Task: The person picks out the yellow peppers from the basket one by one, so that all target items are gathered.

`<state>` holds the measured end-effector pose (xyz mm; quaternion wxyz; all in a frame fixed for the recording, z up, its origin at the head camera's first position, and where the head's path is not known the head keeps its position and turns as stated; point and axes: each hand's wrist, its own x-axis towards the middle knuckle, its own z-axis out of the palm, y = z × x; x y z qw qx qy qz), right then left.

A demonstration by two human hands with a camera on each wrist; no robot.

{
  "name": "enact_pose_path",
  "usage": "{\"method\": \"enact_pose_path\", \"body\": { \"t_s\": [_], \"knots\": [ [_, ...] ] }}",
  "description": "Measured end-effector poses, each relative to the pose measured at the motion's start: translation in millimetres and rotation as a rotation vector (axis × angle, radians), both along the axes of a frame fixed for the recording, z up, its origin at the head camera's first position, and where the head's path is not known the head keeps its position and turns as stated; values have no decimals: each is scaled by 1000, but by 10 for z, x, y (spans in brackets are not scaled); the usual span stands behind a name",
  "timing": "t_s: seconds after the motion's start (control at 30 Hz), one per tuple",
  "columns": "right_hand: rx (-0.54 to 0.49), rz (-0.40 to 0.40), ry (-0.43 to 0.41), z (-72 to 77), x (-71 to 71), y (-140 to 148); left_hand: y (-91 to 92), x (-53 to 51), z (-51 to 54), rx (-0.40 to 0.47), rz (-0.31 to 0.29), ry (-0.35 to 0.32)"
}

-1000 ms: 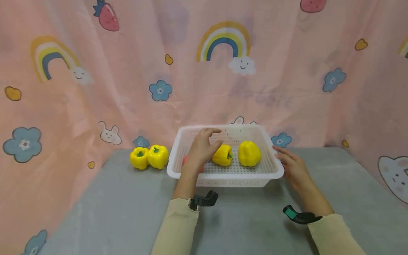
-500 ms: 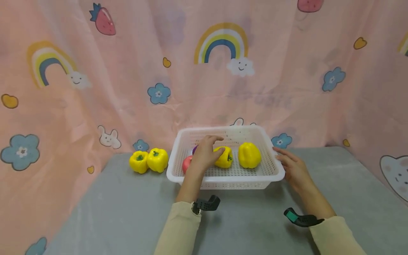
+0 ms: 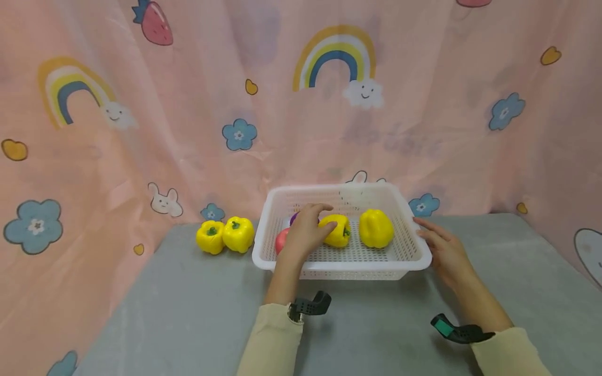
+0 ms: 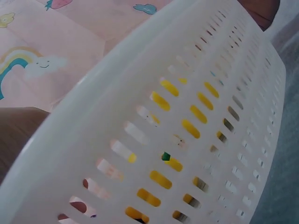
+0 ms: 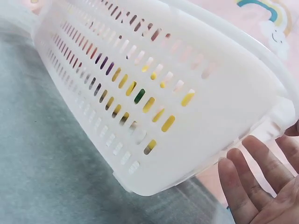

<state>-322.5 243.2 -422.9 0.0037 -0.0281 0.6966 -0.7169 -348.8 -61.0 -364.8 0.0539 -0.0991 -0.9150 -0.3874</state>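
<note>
A white perforated plastic basket [image 3: 357,265] stands on the table. In it, a yellow bell pepper [image 3: 338,237] lies on its side, left of a second yellow bell pepper [image 3: 377,230]. A red round item [image 3: 281,240] and a purple item [image 3: 293,218], both largely hidden, are at the basket's left. My left hand [image 3: 303,235] hovers over them and the sideways pepper, thumb and fingers loosely apart. My right hand [image 3: 447,253] has its fingers at the basket's right rim. The right wrist view shows these fingers [image 5: 268,170] extended beside the basket corner.
Two yellow bell peppers [image 3: 210,237] [image 3: 239,235] stand upright side by side, left of the basket. A pink printed curtain [image 3: 301,141] hangs behind the grey table [image 3: 188,313].
My left hand has come lower toward the sideways pepper, leaving more of the red and purple items visible. The right hand stays at the rim. The head view has shifted slightly.
</note>
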Motion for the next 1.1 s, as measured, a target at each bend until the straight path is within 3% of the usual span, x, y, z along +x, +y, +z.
{"method": "enact_pose_path", "body": {
  "t_s": [0.2,0.4,0.67,0.8,0.93,1.1],
  "knots": [
    [60,0,-32,38,73,-14,19,68,-9,29,5,-52],
    [197,-4,4,70,77,-46,73,57,56,-77,-49,-57],
    [289,-139,-13,129,85,-98,152,-142,225,-170,-190,-95],
    [298,-150,-10,133,43,-106,129,-273,221,-195,-237,-134],
    [268,-146,2,131,-9,-90,108,-391,188,-228,-279,-129],
    [244,-152,2,113,-60,-56,110,-473,122,-215,-325,-140]
  ]
}}
